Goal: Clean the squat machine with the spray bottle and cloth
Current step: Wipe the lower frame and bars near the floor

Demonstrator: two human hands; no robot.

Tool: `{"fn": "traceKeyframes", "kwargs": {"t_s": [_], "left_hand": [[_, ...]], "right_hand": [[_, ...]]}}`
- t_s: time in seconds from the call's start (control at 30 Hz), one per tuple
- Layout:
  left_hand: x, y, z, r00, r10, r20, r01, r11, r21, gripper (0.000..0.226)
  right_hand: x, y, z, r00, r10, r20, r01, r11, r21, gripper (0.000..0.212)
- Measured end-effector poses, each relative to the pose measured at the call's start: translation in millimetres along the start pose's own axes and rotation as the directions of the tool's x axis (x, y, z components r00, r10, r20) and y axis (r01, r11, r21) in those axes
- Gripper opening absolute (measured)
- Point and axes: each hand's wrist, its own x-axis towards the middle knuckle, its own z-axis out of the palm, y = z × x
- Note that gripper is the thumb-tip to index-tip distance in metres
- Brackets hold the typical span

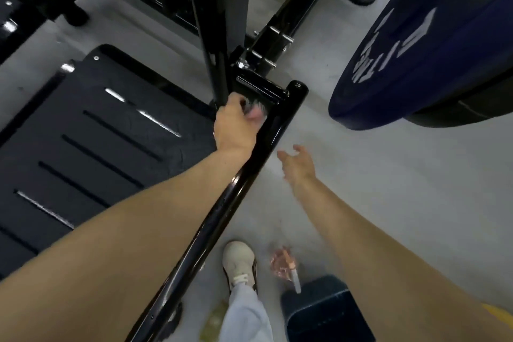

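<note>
Grey gym floor [388,175] throughout. Left hand [236,125] grips the cloth [256,113], pressing it on the squat machine [273,125] frame joint at centre, evidently wiping. Right hand [298,165], fingers spread, holds nothing. Spray bottle [283,261], blurred, sits lower centre. White lettering on the blue weight plate [416,50] is unreadable.

The cloth [256,113] is smeared by motion and mostly hidden under the left hand [236,126], whose fingertips cannot be seen. The spray bottle [283,261] is blurred and its shape is not clear. The blue weight plate [433,86] is cut by the right edge, and its white lettering [388,44] cannot be read. The footplate [91,141] runs out at the left edge.
</note>
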Motion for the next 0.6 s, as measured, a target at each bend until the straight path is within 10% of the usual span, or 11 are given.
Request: {"fn": "traceKeyframes", "kwargs": {"t_s": [0.2,0.4,0.5,0.6], "left_hand": [[48.8,34.6,26.9,0.910,0.386,-0.153,-0.361,0.917,0.170,0.024],[57.3,37.5,60.7,0.850,0.413,0.326,-0.523,0.731,0.438,0.038],[57.1,32.8,52.1,0.734,0.481,0.480,-0.679,0.531,0.506,0.044],[82.3,22.8,33.0,0.582,0.535,0.612,-0.766,0.107,0.634,0.047]], "right_hand": [[18.2,-32.8,16.5,0.996,-0.086,0.038,0.084,0.995,0.048,0.061],[31.4,-44.9,25.4,0.998,0.040,-0.057,-0.031,0.988,0.153,0.013],[36.5,-46.5,23.4,0.994,0.093,-0.056,-0.081,0.978,0.190,0.020],[37.1,-45.8,23.2,0.997,0.076,-0.019,-0.074,0.991,0.110,0.036]]}}
